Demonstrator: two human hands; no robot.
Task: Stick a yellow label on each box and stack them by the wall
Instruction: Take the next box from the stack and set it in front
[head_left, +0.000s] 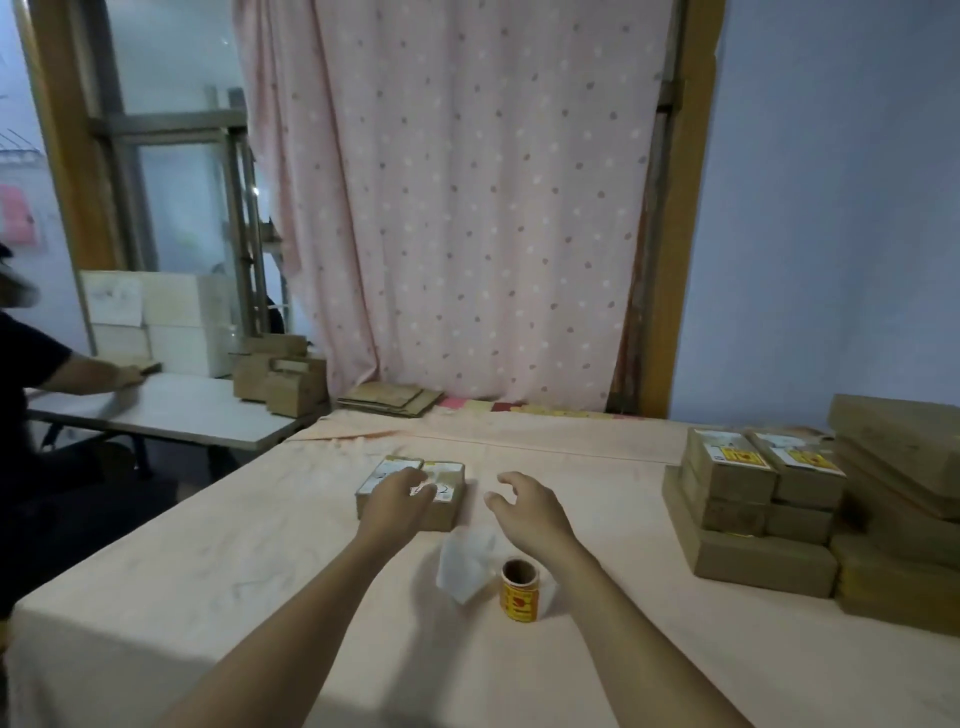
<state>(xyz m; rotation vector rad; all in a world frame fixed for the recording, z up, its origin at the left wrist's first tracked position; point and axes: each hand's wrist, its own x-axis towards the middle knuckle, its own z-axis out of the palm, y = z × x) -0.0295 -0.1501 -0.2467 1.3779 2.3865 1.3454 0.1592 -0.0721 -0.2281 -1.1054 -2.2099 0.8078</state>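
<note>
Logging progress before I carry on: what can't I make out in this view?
Head view:
Centre boxes: left hand covers their tops; any yellow label there is hidden.
Wall stack, lower boxes: tops covered by boxes above.
Label roll print: too small, blurred.
Rightmost boxes: cut off by frame edge.

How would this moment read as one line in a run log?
left hand resting on two boxes | right hand open beside them | label roll upright nearby | labelled boxes stacked at right
</note>
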